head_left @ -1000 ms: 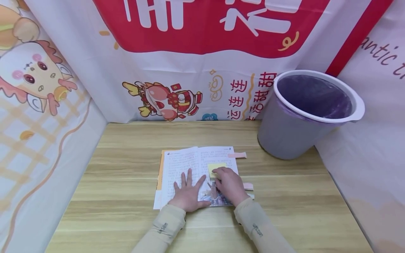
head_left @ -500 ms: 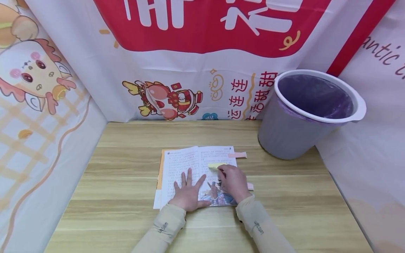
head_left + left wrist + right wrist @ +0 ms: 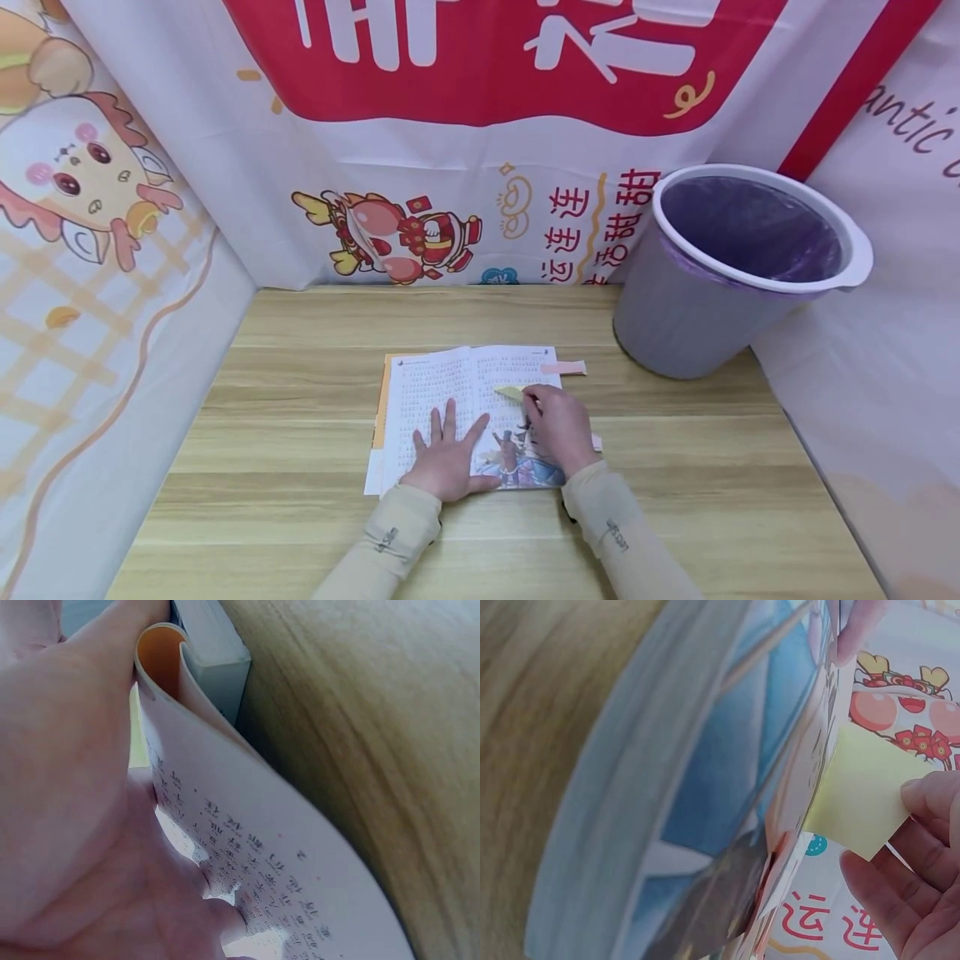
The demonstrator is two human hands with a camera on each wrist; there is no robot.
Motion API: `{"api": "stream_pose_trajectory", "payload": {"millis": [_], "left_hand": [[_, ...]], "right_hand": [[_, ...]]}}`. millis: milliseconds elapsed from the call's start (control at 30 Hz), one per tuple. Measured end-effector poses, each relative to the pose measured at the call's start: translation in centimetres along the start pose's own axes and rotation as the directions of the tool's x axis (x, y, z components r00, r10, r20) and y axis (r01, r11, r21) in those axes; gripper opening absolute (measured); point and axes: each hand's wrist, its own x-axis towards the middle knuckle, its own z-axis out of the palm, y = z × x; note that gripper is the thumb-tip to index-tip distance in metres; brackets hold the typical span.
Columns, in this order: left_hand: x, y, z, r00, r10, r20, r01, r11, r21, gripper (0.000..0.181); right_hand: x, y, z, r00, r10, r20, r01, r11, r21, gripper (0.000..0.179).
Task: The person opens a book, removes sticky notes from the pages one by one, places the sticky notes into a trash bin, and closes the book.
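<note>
An open book lies on the wooden table, text on its left page and a coloured picture low on its right page. My left hand rests flat with spread fingers across the left page and the fold. In the left wrist view the printed page curves up beside that palm. My right hand pinches a yellow sticky note by its edge between thumb and fingers. The note's far side still meets the right page, while the pinched side is lifted off it.
Two pink tabs, one a pink strip, stick out from the book's right side. A grey bin with a purple liner stands at the back right of the table. Printed cloth hangs behind and on both sides.
My right hand has lifted the near edge of the yellow sticky note and drawn it up and slightly right, so the note folds away from the page. My left hand has stayed in place.
</note>
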Motion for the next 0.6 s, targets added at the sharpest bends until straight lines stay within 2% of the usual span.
{"api": "stream_pose_trajectory", "payload": {"millis": [300, 600], "left_hand": [[0.0, 0.0, 0.1, 1.000, -0.004, 0.004, 0.004, 1.000, -0.010, 0.100], [0.1, -0.1, 0.3, 1.000, -0.008, -0.005, 0.007, 1.000, -0.014, 0.102]], "right_hand": [[0.2, 0.0, -0.7, 0.999, 0.025, -0.038, -0.023, 0.998, 0.060, 0.013], [0.3, 0.4, -1.2, 0.993, 0.109, -0.046, -0.102, 0.985, 0.137, 0.016]]}}
